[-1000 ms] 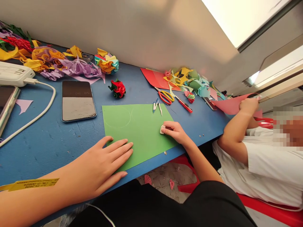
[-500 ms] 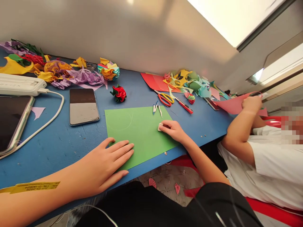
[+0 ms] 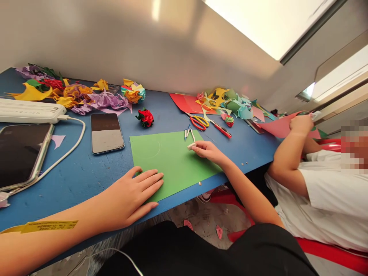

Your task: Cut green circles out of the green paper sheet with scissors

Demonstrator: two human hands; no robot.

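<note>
A green paper sheet (image 3: 172, 165) lies on the blue table, with a faint curved pencil line near its upper left. My left hand (image 3: 140, 191) rests flat with spread fingers on the sheet's lower left part. Between the thumb and fingers of my right hand (image 3: 208, 151) is a small white eraser (image 3: 191, 146), over the right part of the sheet. Just beyond it, a blue and silver compass (image 3: 189, 133) lies with its legs apart at the sheet's top edge.
Behind the sheet are scissors (image 3: 199, 122), a red cutter (image 3: 221, 129), red paper (image 3: 186, 102) and a red paper flower (image 3: 145, 117). Phones (image 3: 107, 134), a cabled power bank (image 3: 31, 110) and purple scraps lie left. At right, a person's hand (image 3: 301, 124) holds red paper.
My right hand has lifted slightly and moved a little up the sheet with the eraser, closer to the compass. The view has shifted slightly. My left hand stays on the sheet.
</note>
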